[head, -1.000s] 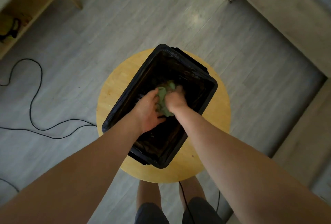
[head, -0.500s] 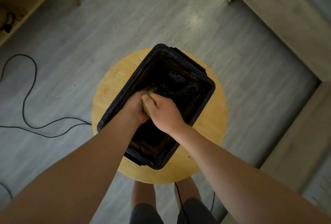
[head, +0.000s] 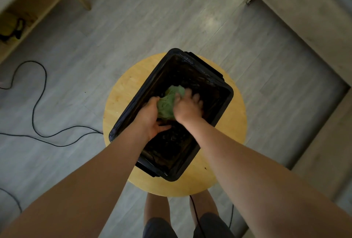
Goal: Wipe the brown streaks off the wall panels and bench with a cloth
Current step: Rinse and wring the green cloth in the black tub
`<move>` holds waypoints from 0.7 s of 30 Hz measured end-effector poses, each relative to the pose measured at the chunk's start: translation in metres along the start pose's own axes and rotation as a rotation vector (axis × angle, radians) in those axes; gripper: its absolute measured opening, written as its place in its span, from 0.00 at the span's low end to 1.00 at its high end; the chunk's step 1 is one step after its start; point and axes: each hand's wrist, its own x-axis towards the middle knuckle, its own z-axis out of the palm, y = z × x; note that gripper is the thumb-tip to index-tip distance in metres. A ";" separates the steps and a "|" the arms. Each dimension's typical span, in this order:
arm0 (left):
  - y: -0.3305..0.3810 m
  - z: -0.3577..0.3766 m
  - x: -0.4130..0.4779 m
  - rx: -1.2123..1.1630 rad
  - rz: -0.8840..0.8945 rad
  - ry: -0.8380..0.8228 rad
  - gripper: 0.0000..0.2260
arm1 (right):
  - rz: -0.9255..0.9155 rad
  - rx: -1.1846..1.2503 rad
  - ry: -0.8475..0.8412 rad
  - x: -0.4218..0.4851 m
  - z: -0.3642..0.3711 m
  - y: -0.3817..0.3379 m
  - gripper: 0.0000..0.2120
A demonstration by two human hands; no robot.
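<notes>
A crumpled green cloth (head: pixel 168 103) sits bunched between both of my hands inside a black rectangular tub (head: pixel 226 97). My left hand (head: pixel 151 117) holds its left side, fingers curled round the bunch. On the right, my right hand (head: pixel 185 109) grips it from above, fingers curled over the top and blurred. The tub stands on a round wooden stool (head: pixel 228 161). The tub's inside is dark and glossy; its contents cannot be made out. No wall panels with streaks are visible.
Black cables (head: pixel 38 108) loop over the grey plank floor at the left and top. A light wooden bench or shelf (head: pixel 36 9) with a dark and yellow object runs along the top left. A pale ledge (head: pixel 312 15) borders the right. My legs stand below the stool.
My hands pressed together over the cloth half a second ago, hiding it; now they have spread and moved farther into the tub, showing the green bunch again.
</notes>
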 end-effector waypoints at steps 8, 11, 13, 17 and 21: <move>0.010 0.006 0.010 -0.056 -0.056 0.007 0.19 | -0.424 0.421 -0.097 -0.066 -0.013 -0.002 0.17; 0.008 0.008 0.009 -0.098 -0.056 0.037 0.17 | -0.546 0.473 -0.023 -0.072 -0.011 -0.006 0.20; 0.006 0.012 0.001 -0.093 -0.051 0.032 0.15 | -0.558 0.332 0.094 -0.067 -0.005 -0.009 0.23; 0.002 0.014 -0.009 -0.115 -0.064 -0.065 0.12 | -0.533 -0.024 0.317 -0.034 0.001 -0.006 0.27; -0.007 0.003 -0.013 -0.069 0.020 -0.083 0.12 | -0.374 -0.227 0.347 0.010 -0.006 0.004 0.22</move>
